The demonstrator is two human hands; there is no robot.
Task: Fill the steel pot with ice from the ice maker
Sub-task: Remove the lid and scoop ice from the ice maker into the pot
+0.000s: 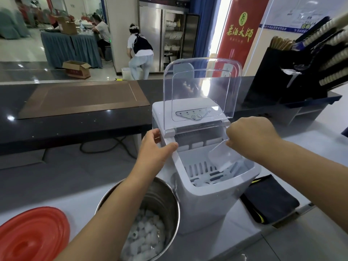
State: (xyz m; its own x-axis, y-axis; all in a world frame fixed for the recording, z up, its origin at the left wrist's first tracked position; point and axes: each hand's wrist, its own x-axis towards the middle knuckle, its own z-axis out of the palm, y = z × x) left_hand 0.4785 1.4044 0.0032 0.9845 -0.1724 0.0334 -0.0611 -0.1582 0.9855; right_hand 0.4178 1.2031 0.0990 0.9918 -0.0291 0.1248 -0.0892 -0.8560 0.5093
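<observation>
**Location.** The steel pot (162,196) stands on the bench (79,204), near and left of the ice maker (205,204), just beside its left wall. Ice (146,236) covers the bottom of the pot and the upper wall is bare, so the pot is judged part-filled. The clear lid (202,91) of the ice maker stands open and upright.

**Hands.** The left hand (156,147) grips the left rim of the ice maker, with the thumb over the edge and the fingers on the outer wall. The right hand (250,136) is closed on the handle of a clear scoop (224,157), whose bowl hangs inside the slotted basket (199,168). Little ice shows in the basket.

**Handling.**
- Ice: loose, hard, wet and slippery. Carry it level in the scoop, as pieces are likely to slide off a tilted bowl.
- Scoop: light, stiff plastic. Hold it by the handle only.
- Steel pot: rigid and smooth, probably cold and wet outside, and heavier as it fills. Take hold at the rim with both hands, or support the base.
- Ice maker: the plastic body looks light and may shift under scooping, so brace it at the rim.

**Other items.** A red lid (32,236) lies near left. A dark folded cloth (269,200) lies right of the ice maker.
</observation>
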